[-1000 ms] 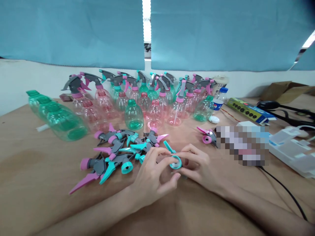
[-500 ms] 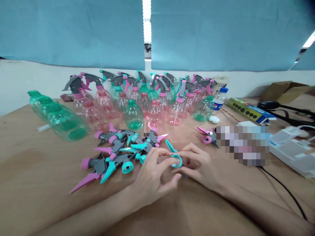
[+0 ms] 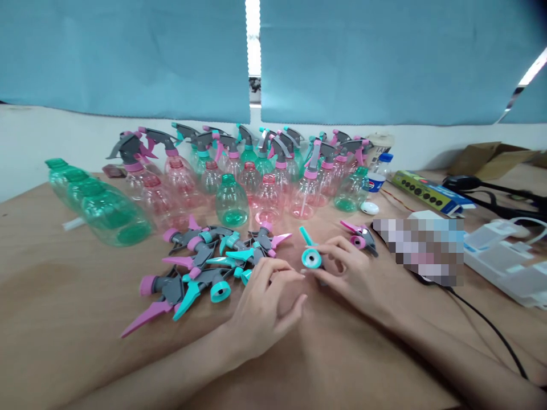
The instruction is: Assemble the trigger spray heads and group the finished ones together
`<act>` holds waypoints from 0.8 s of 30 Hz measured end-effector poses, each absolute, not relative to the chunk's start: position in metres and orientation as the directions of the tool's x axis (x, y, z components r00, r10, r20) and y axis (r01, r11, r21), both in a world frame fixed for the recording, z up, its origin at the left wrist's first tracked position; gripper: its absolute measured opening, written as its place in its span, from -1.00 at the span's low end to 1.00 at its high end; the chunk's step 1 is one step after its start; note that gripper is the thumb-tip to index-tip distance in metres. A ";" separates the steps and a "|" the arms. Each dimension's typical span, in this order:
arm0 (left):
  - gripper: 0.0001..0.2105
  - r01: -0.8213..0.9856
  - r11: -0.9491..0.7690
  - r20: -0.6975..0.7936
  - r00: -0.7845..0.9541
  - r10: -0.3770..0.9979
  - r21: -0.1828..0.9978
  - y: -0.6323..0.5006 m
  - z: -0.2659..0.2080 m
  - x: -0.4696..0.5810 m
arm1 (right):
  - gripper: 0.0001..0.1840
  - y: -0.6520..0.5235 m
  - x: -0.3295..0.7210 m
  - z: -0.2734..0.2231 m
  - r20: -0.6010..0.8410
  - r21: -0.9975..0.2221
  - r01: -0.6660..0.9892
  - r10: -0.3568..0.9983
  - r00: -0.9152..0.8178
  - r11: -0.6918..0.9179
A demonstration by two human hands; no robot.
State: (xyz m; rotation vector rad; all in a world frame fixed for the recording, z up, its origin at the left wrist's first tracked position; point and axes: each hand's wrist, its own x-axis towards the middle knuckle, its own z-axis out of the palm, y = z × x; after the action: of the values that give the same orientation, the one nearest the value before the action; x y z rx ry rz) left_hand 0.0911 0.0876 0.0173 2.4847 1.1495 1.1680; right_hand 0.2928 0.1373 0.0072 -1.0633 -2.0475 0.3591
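A grey spray trigger with a teal collar and lever is held between the thumb and fingers of my right hand. Its round collar faces me, showing the hole inside. My left hand is just left of it, fingers curved and thumb apart, with nothing visible in it. Beyond and left of that hand lies a loose pile of spray triggers in pink and teal with grey bodies, among them a pink one and a teal one. Another pink spray trigger lies apart on the right.
Behind the pile stand several pink and green spray bottles, including an uncapped green bottle. Green bottles lean together at the left. To the right are a drink bottle, a printed box, a clear plastic tray and a black cable.
My right hand has raised the teal spray trigger slightly away from me. My left fingers, earlier at its collar, have come away from it.
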 end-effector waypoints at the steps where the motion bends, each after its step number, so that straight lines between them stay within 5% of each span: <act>1: -0.85 0.574 -0.695 0.591 0.402 0.700 0.433 0.087 0.017 0.091 | -0.80 0.141 0.295 0.008 0.529 -0.527 0.619 0.795 -0.298 0.582; 7: -0.87 0.570 -0.726 0.603 0.440 0.665 0.385 0.088 0.015 0.091 | -0.74 0.156 0.313 0.009 0.602 -0.347 0.855 0.791 -0.113 0.386; 13: -0.88 0.573 -0.742 0.598 0.473 0.647 0.348 0.088 0.014 0.093 | -0.63 0.159 0.321 0.002 0.615 -0.142 0.944 0.774 -0.151 0.297; 18: -0.88 0.562 -0.750 0.549 0.527 0.649 0.348 0.088 0.013 0.093 | -0.54 0.153 0.315 -0.001 0.497 -0.113 0.956 0.848 -0.182 0.271; 24: -0.88 0.680 -0.683 0.503 0.506 0.701 0.267 0.087 0.013 0.093 | -0.66 0.156 0.312 -0.006 0.547 -0.191 0.897 0.802 -0.241 0.400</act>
State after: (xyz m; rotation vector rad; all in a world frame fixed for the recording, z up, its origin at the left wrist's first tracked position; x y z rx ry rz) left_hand 0.0933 0.0866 0.0132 2.6958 1.2355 0.9251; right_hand 0.3115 0.1561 -0.0063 -1.4433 -2.0874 -0.2151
